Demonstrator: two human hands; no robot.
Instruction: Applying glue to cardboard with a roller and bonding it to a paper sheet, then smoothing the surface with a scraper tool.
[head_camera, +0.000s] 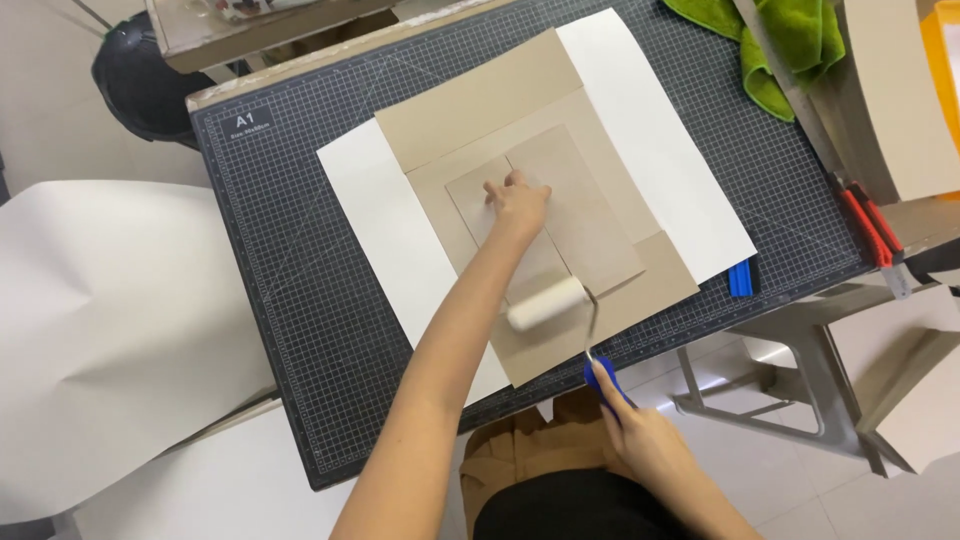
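1. The left hand (517, 203) lies flat, fingers spread, on the small grey-brown board (590, 215) at the middle of the cutting mat (290, 290), holding nothing.
2. The right hand (640, 430), at the mat's near edge, has its grip closed on the blue handle of the paint roller (548, 303), whose white sleeve rests on the card.
3. The board looks stiff and light, likely to slide unless pinned; the roller is light, best held by its handle.
4. White paper (650, 130) and a brown sheet (480, 95) lie under it on the mat, which covers the bench; a green cloth (790, 45) is at the mat's far right corner, and pale floor shows beyond, possibly tiled.
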